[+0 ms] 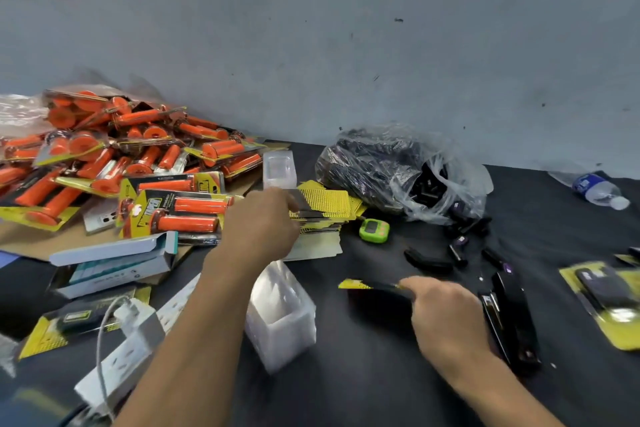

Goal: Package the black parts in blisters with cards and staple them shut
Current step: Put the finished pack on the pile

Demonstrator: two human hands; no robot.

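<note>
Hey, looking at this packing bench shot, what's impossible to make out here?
Head view, the only one:
- Fingertips of the left hand: hidden behind the hand's own back, so any grip on the card stack is unclear.
- The yellow-edged piece held by the right hand: motion-blurred, contents unclear.
- The finished pack: blurred and cut off by the right edge.
- The green timer: display too small to read.

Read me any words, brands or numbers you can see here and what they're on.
Nothing reads clearly.
Orange grip packs: logo on the yellow card, blurred.
White box: grey lettering, too blurred.
Water bottle: blue label, too small.
Green timer: screen unreadable.
</note>
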